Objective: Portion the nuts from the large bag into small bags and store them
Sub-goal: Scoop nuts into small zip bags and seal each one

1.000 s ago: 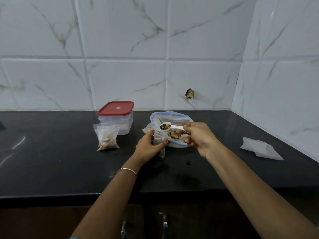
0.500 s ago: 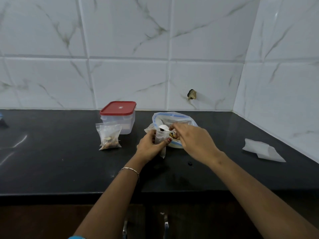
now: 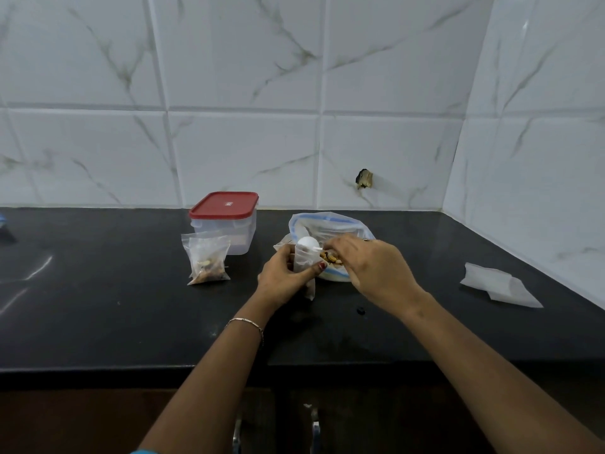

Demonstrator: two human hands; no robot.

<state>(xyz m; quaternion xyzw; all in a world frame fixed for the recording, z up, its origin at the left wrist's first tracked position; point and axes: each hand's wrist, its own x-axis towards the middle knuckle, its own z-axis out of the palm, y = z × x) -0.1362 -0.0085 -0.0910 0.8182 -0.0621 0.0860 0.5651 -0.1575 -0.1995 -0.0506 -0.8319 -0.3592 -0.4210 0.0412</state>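
A large clear bag [image 3: 330, 224] with a blue zip edge lies open at the back of the black counter [image 3: 114, 309], with nuts [image 3: 330, 257] showing in it. My left hand [image 3: 283, 276] grips a small clear bag [image 3: 304, 260] upright in front of it. My right hand [image 3: 373, 270] pinches the handle of a white spoon [image 3: 307, 242], whose bowl is turned face down over the small bag's mouth. A filled small bag [image 3: 208, 262] of nuts stands to the left.
A clear box with a red lid [image 3: 226, 221] stands behind the filled bag. Flat empty small bags [image 3: 497, 285] lie at the right near the tiled side wall. A dark crumb [image 3: 360, 310] lies on the counter below my right wrist.
The spoon held nuts face up above the small bag; my right hand has turned it over so its bowl faces down over the bag's mouth. My left hand has kept its hold.
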